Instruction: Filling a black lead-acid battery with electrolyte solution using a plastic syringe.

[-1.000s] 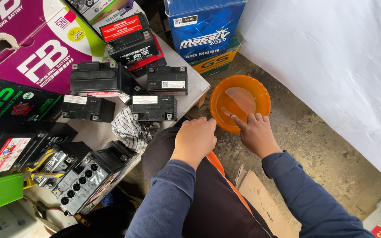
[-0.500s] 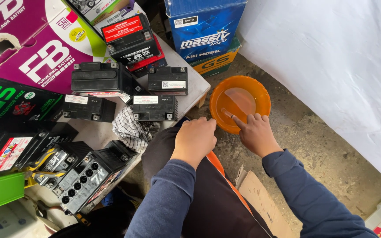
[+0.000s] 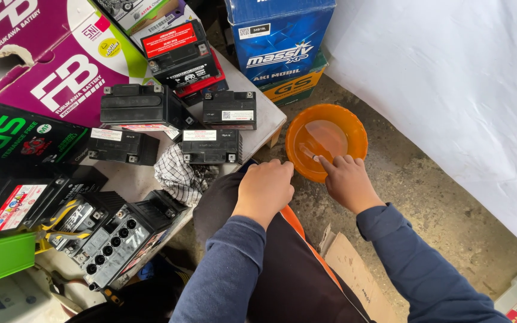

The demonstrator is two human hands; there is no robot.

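Across the left of the frame, black batteries [image 3: 142,104] crowd a low table [image 3: 267,122]. Right of centre, an orange basin [image 3: 354,128] of liquid sits on the floor; the right hand [image 3: 347,179] dips an extended finger in, while the left hand [image 3: 265,188] rests loosely closed on the knee, empty.

l hand [image 3: 265,186] fisted, r hand [image 3: 347,181] pointing

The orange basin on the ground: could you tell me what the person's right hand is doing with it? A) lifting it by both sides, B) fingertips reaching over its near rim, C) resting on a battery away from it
B: the right hand stretches its fingertips over the near rim of the orange basin, which sits on the ground.
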